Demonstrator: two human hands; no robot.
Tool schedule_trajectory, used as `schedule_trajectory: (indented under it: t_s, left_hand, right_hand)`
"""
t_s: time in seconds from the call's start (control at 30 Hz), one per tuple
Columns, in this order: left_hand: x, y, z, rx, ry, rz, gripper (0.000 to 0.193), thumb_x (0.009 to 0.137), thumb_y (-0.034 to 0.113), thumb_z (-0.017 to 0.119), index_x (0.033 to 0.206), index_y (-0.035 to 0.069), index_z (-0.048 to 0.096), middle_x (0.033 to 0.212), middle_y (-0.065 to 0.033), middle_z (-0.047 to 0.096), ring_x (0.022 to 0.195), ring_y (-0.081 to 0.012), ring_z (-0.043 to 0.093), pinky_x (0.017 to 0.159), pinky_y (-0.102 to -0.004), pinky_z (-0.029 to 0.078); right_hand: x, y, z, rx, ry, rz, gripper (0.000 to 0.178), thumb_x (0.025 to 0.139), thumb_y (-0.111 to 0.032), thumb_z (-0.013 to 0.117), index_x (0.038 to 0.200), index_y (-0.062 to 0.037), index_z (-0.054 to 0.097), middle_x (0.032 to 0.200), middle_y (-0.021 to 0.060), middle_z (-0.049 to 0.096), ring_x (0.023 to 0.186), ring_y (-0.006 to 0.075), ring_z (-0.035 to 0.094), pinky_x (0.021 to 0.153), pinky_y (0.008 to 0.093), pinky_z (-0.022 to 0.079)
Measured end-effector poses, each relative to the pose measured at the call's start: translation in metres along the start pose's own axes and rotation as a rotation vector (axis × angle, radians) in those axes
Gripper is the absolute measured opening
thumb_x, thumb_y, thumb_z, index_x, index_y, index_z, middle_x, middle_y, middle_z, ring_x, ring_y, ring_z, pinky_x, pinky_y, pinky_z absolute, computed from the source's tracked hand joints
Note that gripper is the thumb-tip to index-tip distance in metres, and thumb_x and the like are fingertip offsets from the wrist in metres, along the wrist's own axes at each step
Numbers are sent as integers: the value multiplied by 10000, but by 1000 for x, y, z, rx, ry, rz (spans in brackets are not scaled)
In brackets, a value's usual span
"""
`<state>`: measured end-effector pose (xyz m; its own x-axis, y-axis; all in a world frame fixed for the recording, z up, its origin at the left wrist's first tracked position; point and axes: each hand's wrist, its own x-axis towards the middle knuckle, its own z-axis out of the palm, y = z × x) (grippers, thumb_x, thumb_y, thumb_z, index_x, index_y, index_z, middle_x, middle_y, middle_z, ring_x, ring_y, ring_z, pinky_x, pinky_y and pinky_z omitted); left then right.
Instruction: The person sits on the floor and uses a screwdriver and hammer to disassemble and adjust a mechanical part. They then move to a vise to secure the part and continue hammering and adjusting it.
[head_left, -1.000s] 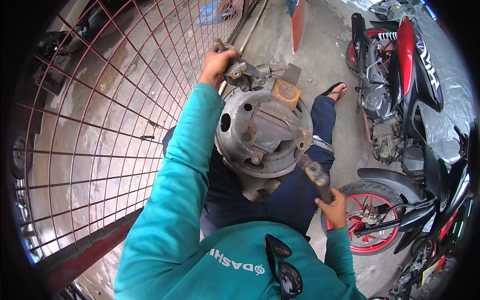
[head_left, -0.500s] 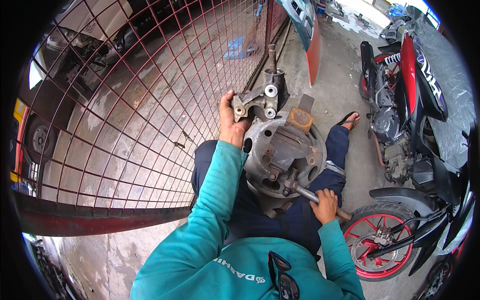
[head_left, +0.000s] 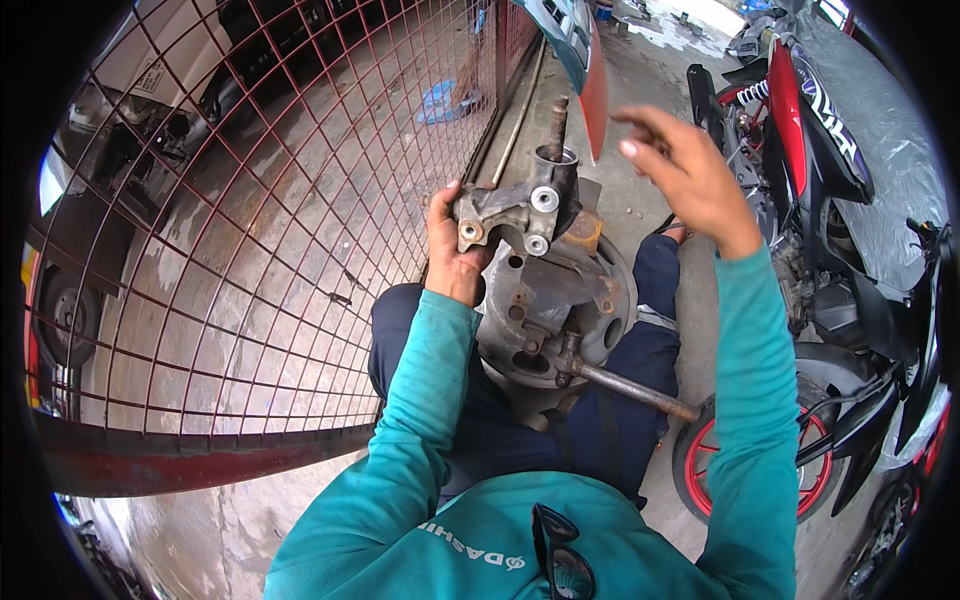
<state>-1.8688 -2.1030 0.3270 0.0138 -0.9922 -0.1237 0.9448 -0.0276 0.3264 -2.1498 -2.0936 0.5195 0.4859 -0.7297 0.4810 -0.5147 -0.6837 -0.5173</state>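
My left hand (head_left: pixel 454 258) grips a grey cast-metal housing (head_left: pixel 500 214) with bolt holes and a round cylinder at one end. A rusty metal rod (head_left: pixel 558 128) stands up out of the cylinder's mouth. To the right of the rod, my right hand (head_left: pixel 692 182) is raised in the air, fingers and thumb apart, holding nothing. Below the housing sits a worn bench vise (head_left: pixel 560 290) on a grey steel wheel rim (head_left: pixel 626 305) between my legs. A hammer (head_left: pixel 636 391) rests with its head against the vise and its handle across my right thigh.
A red wire-mesh fence (head_left: pixel 300 220) runs along my left side. On the right stand a red and black motorcycle (head_left: pixel 790 150) and a red-spoked wheel (head_left: pixel 700 465). An orange and teal panel (head_left: pixel 590 90) leans ahead. Sunglasses (head_left: pixel 562 555) hang from my shirt.
My right hand has let go of the hammer handle and risen up and forward beside the rod. The hammer stays resting on the vise and thigh. My left hand still holds the housing.
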Motion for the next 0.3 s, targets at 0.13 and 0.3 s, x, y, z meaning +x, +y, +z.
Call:
schedule_trajectory:
  t_s: [0.13,0.3]
  left_hand:
    - [-2,-4,5,50,-47,-12,360,891,330,715,1049,7,691,1109,-232,749,1057,-411,715,1032,-569,534]
    - [-3,0,2,59,-49,-18,345,887,319,730,1051,18,694,1114,-227,752,1049,-406,719,1035,-576,537]
  right_hand:
    - [71,6,-4,-71,-214,-280,396,1017,-267,662,1301,8,670,924,84,705,806,163,636,751,354,522]
    - [99,-33,-22,-349,-600,29,403,1034,-303,668,1343,-44,672,1045,130,740,989,212,683,910,327,520]
